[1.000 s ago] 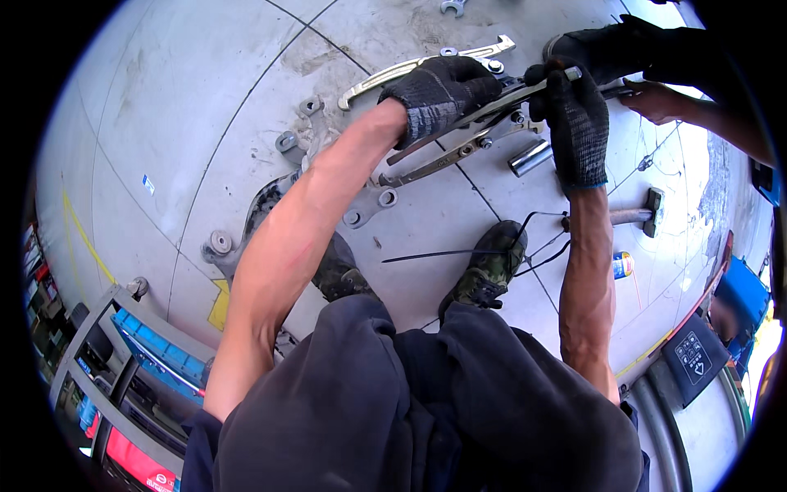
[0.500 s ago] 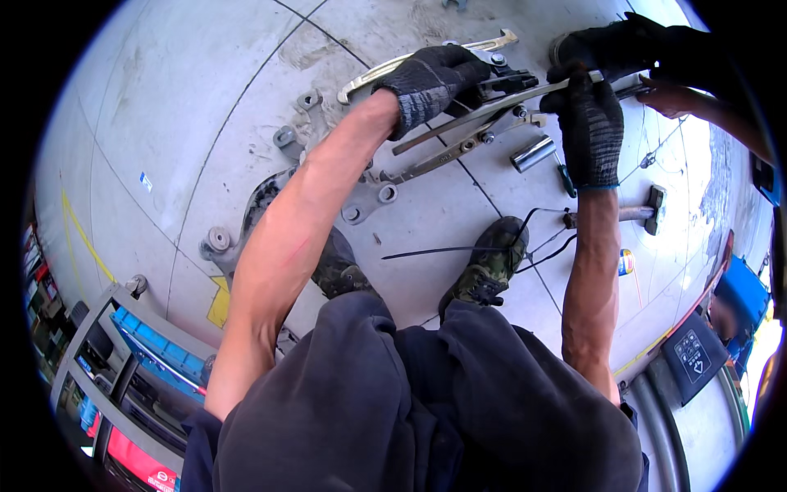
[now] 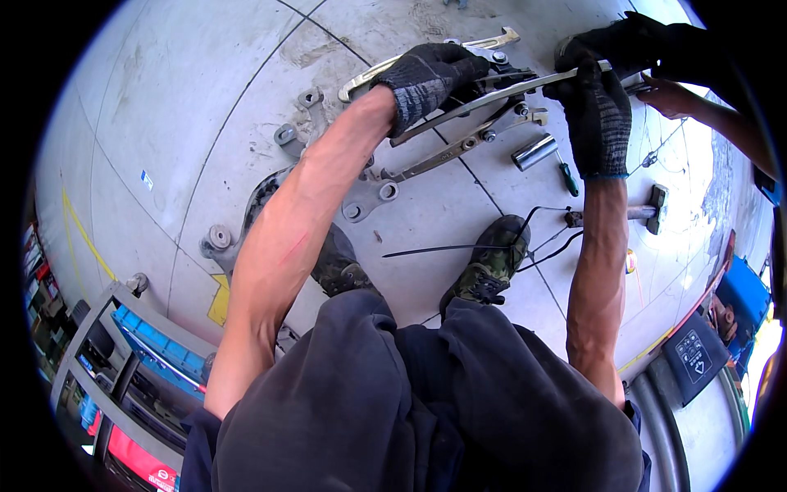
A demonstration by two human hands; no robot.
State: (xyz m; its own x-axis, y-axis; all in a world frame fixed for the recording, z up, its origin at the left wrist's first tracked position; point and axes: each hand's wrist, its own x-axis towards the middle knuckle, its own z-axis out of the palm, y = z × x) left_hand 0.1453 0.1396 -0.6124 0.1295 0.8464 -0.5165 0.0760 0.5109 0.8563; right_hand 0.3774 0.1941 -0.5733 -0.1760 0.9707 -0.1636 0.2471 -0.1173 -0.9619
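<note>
Both my hands wear dark knit gloves. My left hand (image 3: pixel 430 78) is closed around the middle of a metal jaw puller (image 3: pixel 459 148), whose silver arms spread out to the left and right above the concrete floor. My right hand (image 3: pixel 594 102) grips the far end of a long flat bar (image 3: pixel 492 97) that runs across the puller. Another person's gloved hand (image 3: pixel 635 45) and bare forearm (image 3: pixel 697 107) reach in from the upper right, close to the bar's end.
A grey cast metal car part (image 3: pixel 361 197) lies on the floor by my boots (image 3: pixel 492 262). Nearby lie a socket (image 3: pixel 533 152), a green-handled screwdriver (image 3: pixel 566 176), a hammer (image 3: pixel 639 211) and black ties (image 3: pixel 459 248). A shelf rack (image 3: pixel 123 361) stands lower left, a black bin (image 3: pixel 693 357) at right.
Both hands have carried the puller and bar upward and away from me. My right hand has shifted to the bar's far end, nearer the other person's hand.
</note>
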